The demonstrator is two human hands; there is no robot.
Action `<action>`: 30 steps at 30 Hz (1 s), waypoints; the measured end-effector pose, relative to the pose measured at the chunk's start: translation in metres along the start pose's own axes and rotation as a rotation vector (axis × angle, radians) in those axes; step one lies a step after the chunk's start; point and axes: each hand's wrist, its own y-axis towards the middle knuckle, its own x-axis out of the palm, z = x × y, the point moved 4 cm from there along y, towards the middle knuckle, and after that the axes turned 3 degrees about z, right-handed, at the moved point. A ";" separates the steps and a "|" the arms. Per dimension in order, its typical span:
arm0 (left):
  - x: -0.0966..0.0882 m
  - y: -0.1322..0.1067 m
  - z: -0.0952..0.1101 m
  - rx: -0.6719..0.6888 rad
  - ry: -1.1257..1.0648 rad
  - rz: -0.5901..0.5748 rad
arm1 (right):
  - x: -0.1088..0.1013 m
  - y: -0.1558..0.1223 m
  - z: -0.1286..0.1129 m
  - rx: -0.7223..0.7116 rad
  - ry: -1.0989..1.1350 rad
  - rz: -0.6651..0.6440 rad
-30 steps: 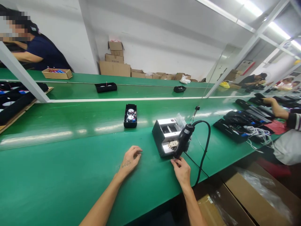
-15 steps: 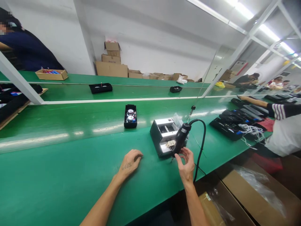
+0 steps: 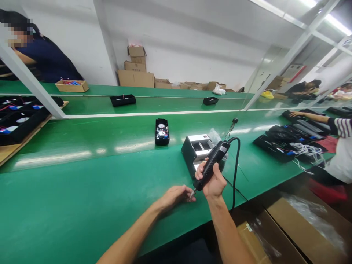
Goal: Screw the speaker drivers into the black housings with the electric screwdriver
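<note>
My right hand [image 3: 212, 182] is wrapped round the lower part of a black electric screwdriver [image 3: 213, 163], tilted with its tip pointing down-left and its black cable [image 3: 235, 161] looping off behind. My left hand [image 3: 176, 195] rests on the green belt with its fingertips pinched right at the screwdriver's tip; whatever they hold is too small to make out. Just behind the tool stands a black and silver tray box [image 3: 197, 150] with open compartments. A small black case with two round parts [image 3: 161, 132] lies farther back on the belt.
The green conveyor table [image 3: 82, 198] runs left to right. Black housings and white wires [image 3: 291, 145] lie at the right, where another person's arm [image 3: 316, 118] reaches. A person sits at the far left. Cardboard boxes [image 3: 297, 227] stand below the table's near edge.
My right hand has closed round the screwdriver and lifted it off the tray box. My left hand has slid right to meet the tool's tip.
</note>
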 end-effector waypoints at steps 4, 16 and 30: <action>0.005 -0.004 0.004 -0.066 -0.170 -0.047 | 0.010 0.002 0.004 0.024 0.059 0.014; 0.005 -0.005 0.006 -0.159 -0.390 -0.113 | 0.017 0.005 0.000 0.009 0.086 0.010; 0.003 -0.010 0.008 -0.124 -0.225 -0.087 | 0.011 0.010 -0.002 -0.041 0.021 0.025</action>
